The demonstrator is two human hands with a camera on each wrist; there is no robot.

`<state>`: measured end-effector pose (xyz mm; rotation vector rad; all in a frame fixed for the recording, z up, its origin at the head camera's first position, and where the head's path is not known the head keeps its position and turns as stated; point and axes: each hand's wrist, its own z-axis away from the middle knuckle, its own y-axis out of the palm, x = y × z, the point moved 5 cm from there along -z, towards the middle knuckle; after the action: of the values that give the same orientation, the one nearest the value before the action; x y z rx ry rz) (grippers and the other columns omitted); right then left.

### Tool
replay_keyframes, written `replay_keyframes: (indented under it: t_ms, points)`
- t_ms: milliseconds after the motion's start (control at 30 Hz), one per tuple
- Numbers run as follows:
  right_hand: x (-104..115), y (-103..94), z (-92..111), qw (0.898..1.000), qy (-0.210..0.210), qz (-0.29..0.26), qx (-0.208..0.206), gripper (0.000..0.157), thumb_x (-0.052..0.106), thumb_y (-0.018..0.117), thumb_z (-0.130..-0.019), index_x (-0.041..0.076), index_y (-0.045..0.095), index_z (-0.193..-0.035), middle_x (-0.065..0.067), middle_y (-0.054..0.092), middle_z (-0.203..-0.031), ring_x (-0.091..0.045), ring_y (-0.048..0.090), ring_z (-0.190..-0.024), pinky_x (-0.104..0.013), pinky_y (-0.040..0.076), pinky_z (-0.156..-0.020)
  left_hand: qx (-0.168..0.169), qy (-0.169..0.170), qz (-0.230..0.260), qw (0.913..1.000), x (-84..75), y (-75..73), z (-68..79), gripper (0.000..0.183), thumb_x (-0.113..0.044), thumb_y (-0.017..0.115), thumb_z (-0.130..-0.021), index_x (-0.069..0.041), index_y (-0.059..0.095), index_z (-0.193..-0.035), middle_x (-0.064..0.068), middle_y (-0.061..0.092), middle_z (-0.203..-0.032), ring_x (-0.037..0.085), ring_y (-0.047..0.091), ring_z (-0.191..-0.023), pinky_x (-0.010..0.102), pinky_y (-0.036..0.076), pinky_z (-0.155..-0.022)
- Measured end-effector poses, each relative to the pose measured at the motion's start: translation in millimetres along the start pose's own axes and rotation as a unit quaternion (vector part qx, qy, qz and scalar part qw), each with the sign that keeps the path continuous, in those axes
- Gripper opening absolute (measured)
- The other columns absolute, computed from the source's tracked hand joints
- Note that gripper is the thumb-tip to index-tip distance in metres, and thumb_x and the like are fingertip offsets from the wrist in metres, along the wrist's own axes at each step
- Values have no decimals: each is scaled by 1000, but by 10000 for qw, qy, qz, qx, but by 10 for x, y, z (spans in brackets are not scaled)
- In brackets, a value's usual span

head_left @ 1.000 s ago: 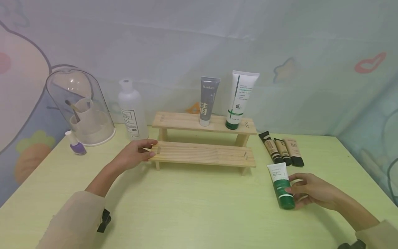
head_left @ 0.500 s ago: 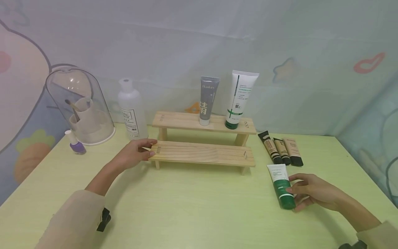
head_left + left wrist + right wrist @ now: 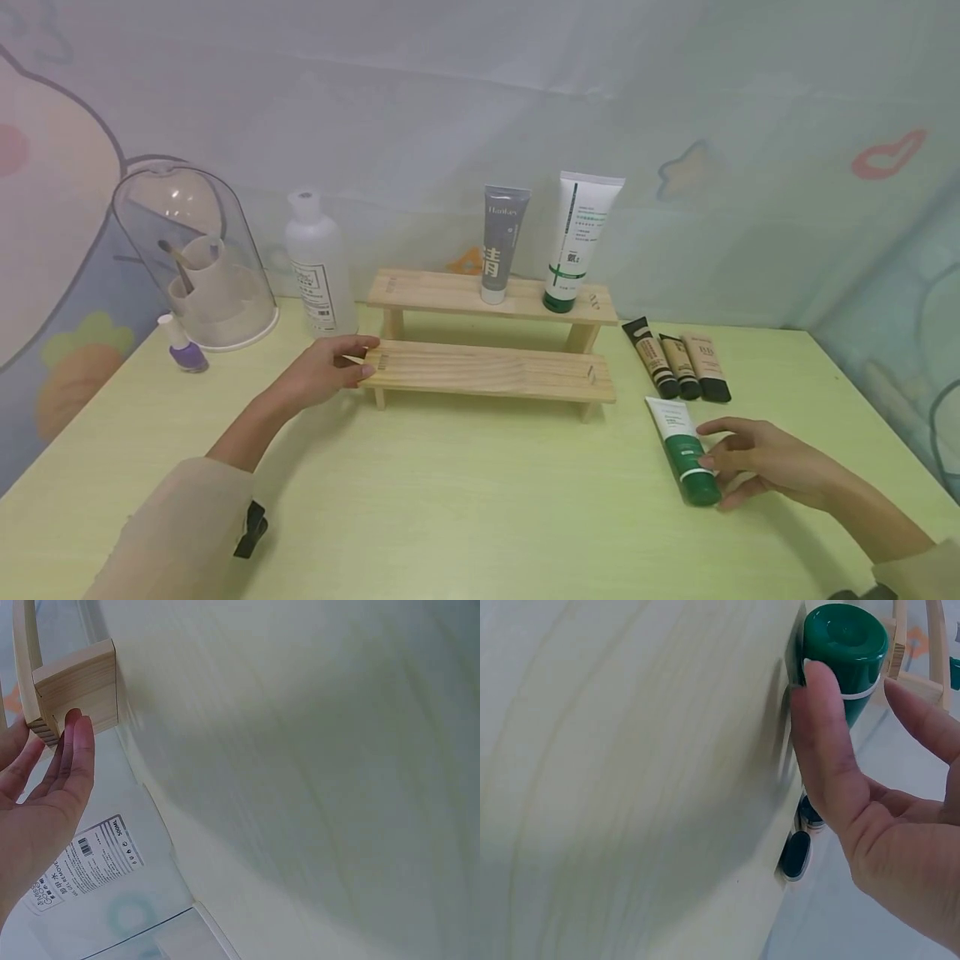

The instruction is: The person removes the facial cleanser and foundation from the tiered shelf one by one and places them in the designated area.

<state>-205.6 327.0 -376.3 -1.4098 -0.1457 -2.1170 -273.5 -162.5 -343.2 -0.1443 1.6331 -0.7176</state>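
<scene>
My left hand point(image 3: 322, 375) grips the left end of the lower shelf point(image 3: 487, 369) of a two-step wooden display stand. In the left wrist view its fingers reach under that shelf's end point(image 3: 45, 724). A green and white squeeze tube point(image 3: 682, 450) lies on the table, its green cap toward me. Right beside it is my right hand point(image 3: 772, 462), with fingers loosely bent and the thumb over the tube's edge. In the right wrist view, the thumb stands apart from the green cap point(image 3: 847, 637), and the other fingers overlap the cap; contact is hard to judge.
A grey tube point(image 3: 502, 246) and a white tube point(image 3: 581, 242) stand on the upper shelf point(image 3: 435, 292). Three small tubes point(image 3: 678, 367) lie right of the stand. At left are a clear bottle point(image 3: 318, 267), purple nail polish point(image 3: 183, 346) and a domed brush holder point(image 3: 198, 267).
The green and white tube's cap end has shifted slightly to the right, and my right hand has moved right with it. My left hand has stayed on the shelf.
</scene>
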Motion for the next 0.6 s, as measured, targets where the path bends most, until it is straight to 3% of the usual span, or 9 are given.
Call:
replay_keyframes:
  t_ms: [267,600]
  points:
    - [108,-76,24,9982,-374,472,-11,59,10,55,-90,-17,22,-131,-15,53,-101,-31,60,-82,-46,54,-70,-26,23,39,10000,7,-6,-2,42,-1,53,-90,15,41,-127,34,47,-118,37,56,-100,34,53,-79]
    - [417,-154,44,9885,-910,1205,-113,54,9,53,-92,-17,26,-130,-19,51,-105,-30,61,-87,-39,55,-72,-49,22,10,10000,10,-4,-10,41,0,53,-90,15,42,-127,33,49,-116,36,57,-98,34,53,-77]
